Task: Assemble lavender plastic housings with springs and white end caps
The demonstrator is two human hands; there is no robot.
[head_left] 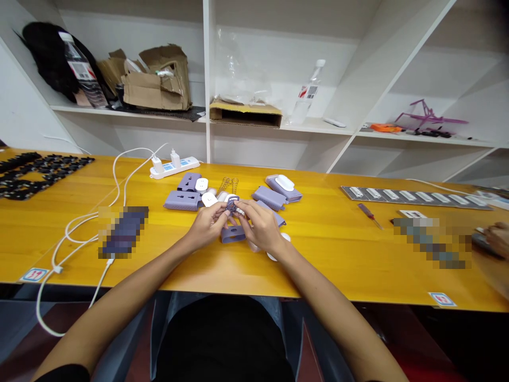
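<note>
My left hand (209, 223) and my right hand (263, 224) meet at the middle of the table, fingertips closed on a small dark purple-grey part (231, 206) with a loop at its top. Something white shows at my right fingertips; its kind is too small to tell. Beneath lies a purple shell (233, 234), partly hidden by my fingers. To the left are purple housings with slots (183, 200) and a white socket piece (201, 184). Two coil springs (234, 185) are just behind. On the right sit more purple housings (270, 197), one with a white cover (284, 183) on top.
A power strip (175, 167) with white cables stands behind on the left, near a blurred phone (125, 231). Black parts (43, 172) lie far left. Rightward are a screwdriver (370, 216), a long strip of white pieces (413, 197) and another person's hand (497, 239).
</note>
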